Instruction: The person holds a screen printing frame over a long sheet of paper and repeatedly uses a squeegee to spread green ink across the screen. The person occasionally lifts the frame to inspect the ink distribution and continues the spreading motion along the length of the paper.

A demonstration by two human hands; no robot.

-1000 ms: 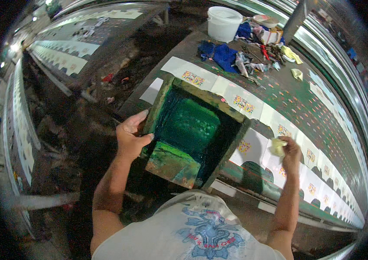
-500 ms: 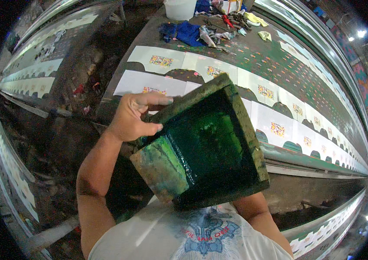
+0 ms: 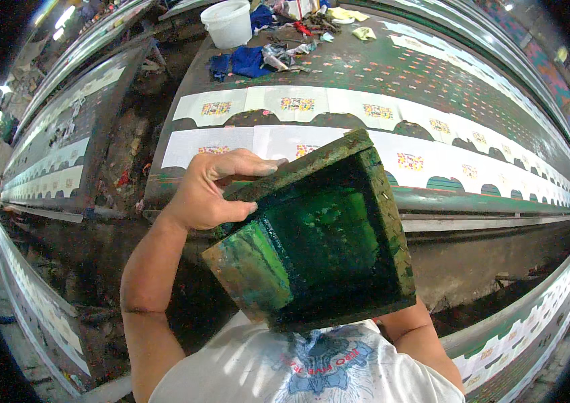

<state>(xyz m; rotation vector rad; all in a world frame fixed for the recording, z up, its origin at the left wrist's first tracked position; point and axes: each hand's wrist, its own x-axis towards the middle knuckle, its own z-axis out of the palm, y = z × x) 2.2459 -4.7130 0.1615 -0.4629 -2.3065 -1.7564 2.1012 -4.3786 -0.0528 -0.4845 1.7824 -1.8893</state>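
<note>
Left hand point(image 3: 205, 193) pinching the box-like wooden frame point(image 3: 392, 225) by its upper-left edge, thumb on the inner side, fingers along the outer. Right hand hidden behind the frame, only the right forearm point(image 3: 411, 324) showing; can't tell if it's spread or closed. Frame up in front of my shirt point(image 3: 322, 366), tilted, wet-looking green inside point(image 3: 322, 235), stained board point(image 3: 248, 272) at its left end.

Change: a second ago my right hand was out over the sheets, holding a yellow scrap; now it's tucked behind the frame, scrap not visible, frame turned further over. Pose about the same as half a second ago. Meaning, my guess: underside getting handled, no printing at this instant.

Beyond: white sheets point(image 3: 449, 160) with coloured patterns in rows on the long table point(image 3: 365, 64); white bucket point(image 3: 229, 25) and blue rags point(image 3: 248, 62) at the far side.
</note>
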